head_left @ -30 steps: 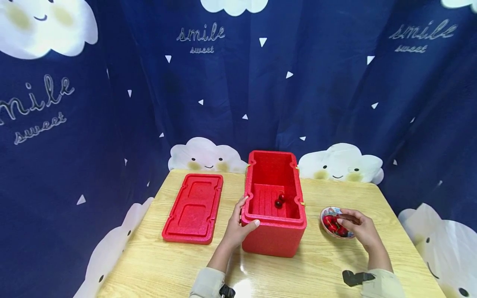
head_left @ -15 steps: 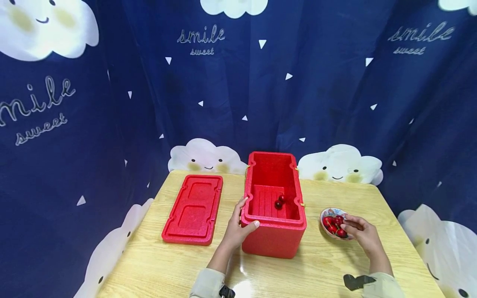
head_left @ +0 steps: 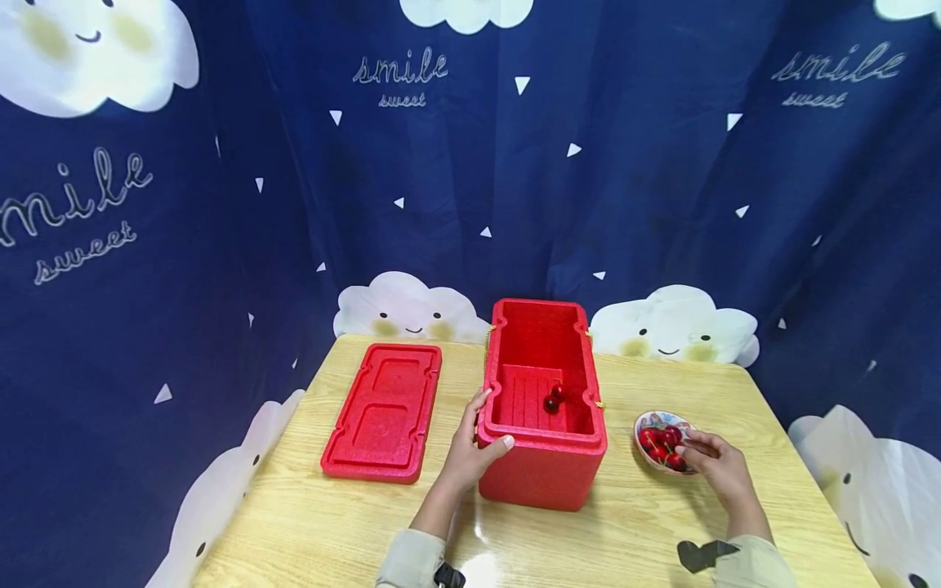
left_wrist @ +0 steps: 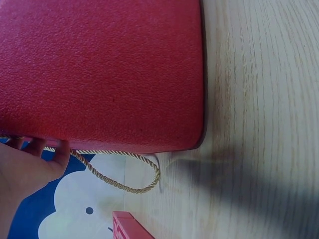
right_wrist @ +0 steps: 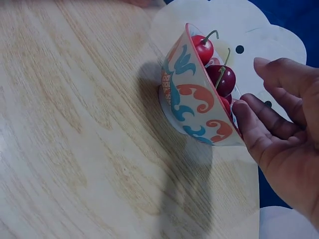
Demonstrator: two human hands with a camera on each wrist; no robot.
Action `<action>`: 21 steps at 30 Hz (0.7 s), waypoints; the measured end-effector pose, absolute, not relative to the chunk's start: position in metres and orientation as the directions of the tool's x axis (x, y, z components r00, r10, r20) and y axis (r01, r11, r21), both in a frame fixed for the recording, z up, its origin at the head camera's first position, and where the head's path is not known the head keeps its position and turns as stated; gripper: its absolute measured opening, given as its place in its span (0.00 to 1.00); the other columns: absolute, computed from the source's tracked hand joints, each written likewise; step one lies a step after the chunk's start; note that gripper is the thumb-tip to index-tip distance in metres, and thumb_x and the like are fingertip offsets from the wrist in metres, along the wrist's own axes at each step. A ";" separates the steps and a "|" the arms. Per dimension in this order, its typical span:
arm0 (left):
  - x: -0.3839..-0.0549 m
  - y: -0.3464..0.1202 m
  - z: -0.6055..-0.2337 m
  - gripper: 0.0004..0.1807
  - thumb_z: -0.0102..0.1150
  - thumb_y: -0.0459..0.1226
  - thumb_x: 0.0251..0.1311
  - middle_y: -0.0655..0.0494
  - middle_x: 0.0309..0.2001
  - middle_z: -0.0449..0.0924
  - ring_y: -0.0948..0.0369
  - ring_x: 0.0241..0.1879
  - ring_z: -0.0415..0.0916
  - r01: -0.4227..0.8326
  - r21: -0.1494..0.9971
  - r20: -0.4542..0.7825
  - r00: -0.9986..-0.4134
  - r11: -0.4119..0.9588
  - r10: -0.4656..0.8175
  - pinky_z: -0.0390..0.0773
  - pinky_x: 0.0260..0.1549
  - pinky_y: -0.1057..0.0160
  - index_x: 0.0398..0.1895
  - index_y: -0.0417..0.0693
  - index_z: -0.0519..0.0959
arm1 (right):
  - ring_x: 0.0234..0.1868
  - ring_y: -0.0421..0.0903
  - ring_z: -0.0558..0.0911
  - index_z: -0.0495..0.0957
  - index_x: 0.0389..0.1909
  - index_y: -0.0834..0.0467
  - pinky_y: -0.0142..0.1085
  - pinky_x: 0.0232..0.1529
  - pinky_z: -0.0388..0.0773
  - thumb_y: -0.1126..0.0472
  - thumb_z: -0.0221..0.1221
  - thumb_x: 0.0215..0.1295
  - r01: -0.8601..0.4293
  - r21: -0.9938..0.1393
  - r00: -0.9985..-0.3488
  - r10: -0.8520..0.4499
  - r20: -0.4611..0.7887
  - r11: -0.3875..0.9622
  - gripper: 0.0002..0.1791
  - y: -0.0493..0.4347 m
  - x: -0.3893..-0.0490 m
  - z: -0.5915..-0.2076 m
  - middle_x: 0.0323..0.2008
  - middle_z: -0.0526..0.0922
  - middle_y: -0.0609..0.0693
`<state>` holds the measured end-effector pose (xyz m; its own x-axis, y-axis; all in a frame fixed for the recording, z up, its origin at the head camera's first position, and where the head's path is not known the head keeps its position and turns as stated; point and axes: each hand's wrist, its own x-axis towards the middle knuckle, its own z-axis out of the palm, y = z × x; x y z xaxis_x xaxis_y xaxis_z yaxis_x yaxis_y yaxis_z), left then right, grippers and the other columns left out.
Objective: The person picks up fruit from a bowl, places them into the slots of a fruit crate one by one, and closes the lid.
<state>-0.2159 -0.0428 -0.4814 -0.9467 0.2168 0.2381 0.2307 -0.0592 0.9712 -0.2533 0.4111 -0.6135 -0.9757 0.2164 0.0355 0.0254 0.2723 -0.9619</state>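
A red foam box [head_left: 542,474] stands uncovered on the table, with two dark cherries [head_left: 553,400] on its floor. My left hand [head_left: 467,451] grips the box's near left corner, thumb on the front rim, other fingers along the side; in the left wrist view its fingers reach the side beside a gold cord [left_wrist: 124,186]. To the right, a patterned bowl [right_wrist: 192,94] holds several red cherries [head_left: 657,447]. At the bowl's right rim is my right hand [head_left: 720,469], thumb and fingers apart and loosely bent. The thumb tip is beside the cherries; nothing shows between the fingers.
A red lid [head_left: 382,412] with recessed panels lies on the table [head_left: 294,531], left of the box. Behind the table hangs a dark blue curtain [head_left: 441,180] printed with clouds and triangles. Another gold cord shows at the box's right edge.
My right hand has drawn back slightly to the right, from over the bowl to its rim, baring more cherries. The left hand keeps its place on the box.
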 end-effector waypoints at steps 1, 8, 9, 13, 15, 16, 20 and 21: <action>-0.216 -0.043 -0.481 0.42 0.63 0.35 0.51 0.49 0.72 0.44 0.44 0.63 0.57 0.230 0.971 0.237 -0.947 -0.060 0.216 0.70 0.51 0.61 0.69 0.46 0.56 | 0.37 0.28 0.77 0.73 0.54 0.60 0.23 0.35 0.75 0.54 0.65 0.56 0.038 -0.961 -0.978 0.206 0.019 0.273 0.26 0.406 -0.249 -0.602 0.36 0.80 0.38; -0.216 -0.041 -0.481 0.41 0.63 0.33 0.51 0.50 0.72 0.45 0.47 0.61 0.61 0.233 0.970 0.243 -0.948 -0.068 0.206 0.69 0.51 0.61 0.69 0.45 0.56 | 0.32 0.27 0.74 0.64 0.56 0.76 0.27 0.33 0.75 0.59 0.61 0.61 0.128 -0.895 -0.977 0.208 -0.040 0.428 0.30 0.378 -0.235 -0.548 0.39 0.80 0.57; -0.216 -0.041 -0.481 0.41 0.63 0.33 0.51 0.50 0.72 0.44 0.48 0.60 0.62 0.233 0.970 0.242 -0.948 -0.066 0.206 0.70 0.51 0.61 0.69 0.45 0.56 | 0.32 0.27 0.74 0.64 0.56 0.76 0.27 0.33 0.75 0.60 0.61 0.61 0.138 -0.888 -0.975 0.216 -0.046 0.439 0.30 0.376 -0.235 -0.546 0.40 0.79 0.58; -0.216 -0.041 -0.481 0.41 0.63 0.33 0.51 0.49 0.72 0.44 0.48 0.59 0.62 0.233 0.970 0.241 -0.948 -0.064 0.207 0.71 0.49 0.62 0.69 0.46 0.56 | 0.30 0.28 0.75 0.64 0.56 0.77 0.26 0.32 0.76 0.64 0.60 0.60 0.158 -0.876 -0.974 0.221 -0.060 0.456 0.28 0.375 -0.240 -0.545 0.40 0.79 0.62; -0.216 -0.041 -0.481 0.41 0.63 0.33 0.51 0.49 0.72 0.44 0.46 0.60 0.61 0.235 0.970 0.244 -0.947 -0.065 0.210 0.71 0.50 0.62 0.69 0.45 0.56 | 0.29 0.29 0.75 0.65 0.56 0.77 0.27 0.31 0.76 0.66 0.60 0.59 0.159 -0.876 -0.974 0.220 -0.062 0.456 0.28 0.374 -0.242 -0.546 0.40 0.79 0.63; -0.216 -0.041 -0.481 0.41 0.63 0.33 0.51 0.49 0.72 0.44 0.46 0.61 0.61 0.236 0.970 0.244 -0.947 -0.065 0.210 0.70 0.50 0.62 0.69 0.45 0.56 | 0.28 0.30 0.76 0.64 0.56 0.77 0.27 0.31 0.76 0.66 0.60 0.59 0.157 -0.874 -0.974 0.217 -0.061 0.459 0.28 0.373 -0.243 -0.547 0.39 0.79 0.63; -0.217 -0.042 -0.481 0.42 0.63 0.33 0.51 0.50 0.72 0.44 0.46 0.62 0.60 0.233 0.970 0.242 -0.946 -0.066 0.213 0.70 0.51 0.63 0.69 0.46 0.56 | 0.28 0.29 0.74 0.66 0.54 0.77 0.26 0.29 0.76 0.66 0.61 0.56 0.161 -0.865 -0.967 0.250 -0.043 0.476 0.28 0.371 -0.246 -0.551 0.38 0.79 0.63; -0.217 -0.042 -0.481 0.42 0.63 0.34 0.51 0.50 0.72 0.44 0.46 0.62 0.60 0.232 0.971 0.241 -0.947 -0.066 0.213 0.70 0.51 0.63 0.69 0.46 0.56 | 0.28 0.28 0.74 0.67 0.54 0.76 0.25 0.29 0.75 0.65 0.62 0.56 0.167 -0.860 -0.963 0.267 -0.038 0.482 0.27 0.371 -0.247 -0.553 0.38 0.80 0.63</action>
